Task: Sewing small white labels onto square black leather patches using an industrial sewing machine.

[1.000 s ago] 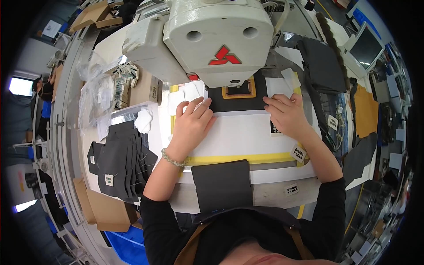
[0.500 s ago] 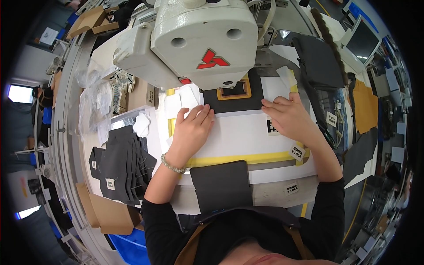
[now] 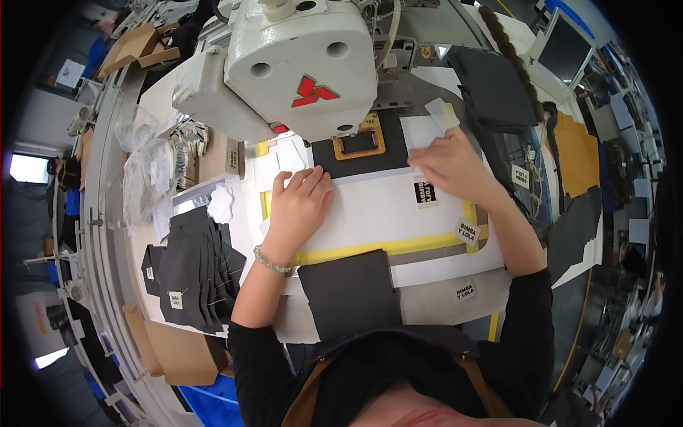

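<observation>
A dark fabric panel (image 3: 384, 162) lies under the white sewing machine head (image 3: 299, 64), with a brass-coloured rectangular clamp frame (image 3: 383, 142) pressed on it. My left hand (image 3: 299, 206) rests open by the panel's lower left corner, fingers stretched out toward its edge. At the lower right corner is my right hand (image 3: 448, 164), open, its extended fingertips at or just beside the fabric edge; whether they touch it I cannot tell. A black printed label (image 3: 425, 192) sits just below that hand. Both hands are over a white sheet (image 3: 384, 220) edged with yellow tape.
Stacked dark fabric pieces (image 3: 196, 270) with labels lie at left, near a clear plastic bag (image 3: 146, 174) and a cardboard box (image 3: 217, 153). Another dark piece (image 3: 348, 295) hangs over the front edge. Folded dark fabric (image 3: 494, 85), orange-brown sheets (image 3: 575, 153) and a monitor (image 3: 565, 57) stand right.
The whole view has shifted, so the machine and table sit further left. My right hand has turned slightly, its upper fingers less spread. My left hand stays by the panel's corner.
</observation>
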`<state>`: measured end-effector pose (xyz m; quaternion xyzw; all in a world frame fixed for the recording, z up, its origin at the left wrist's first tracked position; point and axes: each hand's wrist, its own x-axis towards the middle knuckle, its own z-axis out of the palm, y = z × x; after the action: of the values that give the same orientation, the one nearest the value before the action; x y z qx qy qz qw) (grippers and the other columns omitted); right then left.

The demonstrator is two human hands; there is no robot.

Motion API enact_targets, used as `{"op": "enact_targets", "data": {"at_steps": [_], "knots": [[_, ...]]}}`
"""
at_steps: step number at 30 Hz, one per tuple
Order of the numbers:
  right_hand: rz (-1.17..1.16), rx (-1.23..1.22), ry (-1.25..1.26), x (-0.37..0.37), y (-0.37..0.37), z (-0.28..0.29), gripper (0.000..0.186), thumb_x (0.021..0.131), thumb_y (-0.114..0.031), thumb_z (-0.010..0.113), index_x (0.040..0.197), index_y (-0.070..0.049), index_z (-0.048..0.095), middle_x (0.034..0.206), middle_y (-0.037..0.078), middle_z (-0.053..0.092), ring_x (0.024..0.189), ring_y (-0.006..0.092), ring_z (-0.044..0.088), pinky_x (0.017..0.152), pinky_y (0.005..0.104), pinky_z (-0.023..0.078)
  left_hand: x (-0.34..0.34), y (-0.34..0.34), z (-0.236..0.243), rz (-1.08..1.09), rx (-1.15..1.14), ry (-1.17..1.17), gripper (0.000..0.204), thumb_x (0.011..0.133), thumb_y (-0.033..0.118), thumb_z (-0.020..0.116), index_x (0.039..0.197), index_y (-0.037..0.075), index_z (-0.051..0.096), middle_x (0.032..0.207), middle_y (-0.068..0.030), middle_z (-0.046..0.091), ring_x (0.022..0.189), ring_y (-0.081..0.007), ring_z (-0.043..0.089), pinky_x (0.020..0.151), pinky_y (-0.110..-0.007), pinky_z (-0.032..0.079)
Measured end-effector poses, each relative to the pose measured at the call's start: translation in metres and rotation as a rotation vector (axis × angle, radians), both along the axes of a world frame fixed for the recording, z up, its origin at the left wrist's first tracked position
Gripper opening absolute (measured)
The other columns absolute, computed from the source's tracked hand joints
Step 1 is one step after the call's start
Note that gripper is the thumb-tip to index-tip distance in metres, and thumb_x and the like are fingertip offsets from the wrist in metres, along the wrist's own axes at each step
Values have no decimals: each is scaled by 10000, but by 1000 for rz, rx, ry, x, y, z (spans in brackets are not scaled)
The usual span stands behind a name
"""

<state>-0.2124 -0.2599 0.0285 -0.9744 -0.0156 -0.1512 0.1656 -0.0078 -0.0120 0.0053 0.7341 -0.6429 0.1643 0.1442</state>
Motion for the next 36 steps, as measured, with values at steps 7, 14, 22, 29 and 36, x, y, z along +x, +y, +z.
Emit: {"op": "enact_targets", "data": {"at_steps": [7, 14, 22, 29, 36], "knots": [[-215, 45, 20, -21, 13, 45, 272, 809, -117, 690, 1076, -74, 663, 1003, 46, 659, 850, 200, 597, 809, 321, 395, 6, 1, -3, -7, -49, 23, 196, 795, 153, 711, 976, 78, 706, 1055, -31, 700, 982, -161, 635, 925, -384, 403], [-124, 372, 236, -19, 15, 10, 198, 823, -144, 675, 1001, -65, 636, 1053, 75, 609, 892, 253, 584, 778, 341, 461, 8, -4, 2, -38, -33, 78, 145, 791, 134, 708, 922, 73, 709, 1002, -34, 708, 934, -182, 634, 916, -368, 402], [-89, 464, 381, 14, 37, 31, 119, 795, -125, 682, 795, -38, 600, 705, 75, 622, 677, 236, 618, 621, 342, 470, -14, -1, 26, -146, -71, 598, 200, 771, 95, 743, 963, 82, 686, 901, -33, 704, 791, -201, 653, 792, -334, 477], [31, 688, 111, 37, 79, 42, 216, 807, -90, 735, 891, -35, 544, 685, 31, 566, 573, 94, 493, 518, 272, 368, -32, -20, 38, -143, -34, 852, 362, 808, 2, 709, 1142, 60, 581, 868, -52, 699, 723, -165, 674, 692, -280, 525], [-90, 1328, 46, 49, 65, 11, 144, 845, -42, 717, 874, -26, 577, 737, 30, 610, 604, 75, 562, 515, 222, 416, -27, -27, 23, -154, -286, 1779, 213, 860, -39, 664, 1059, -18, 591, 933, -50, 691, 748, -64, 652, 650, -204, 519]]}}
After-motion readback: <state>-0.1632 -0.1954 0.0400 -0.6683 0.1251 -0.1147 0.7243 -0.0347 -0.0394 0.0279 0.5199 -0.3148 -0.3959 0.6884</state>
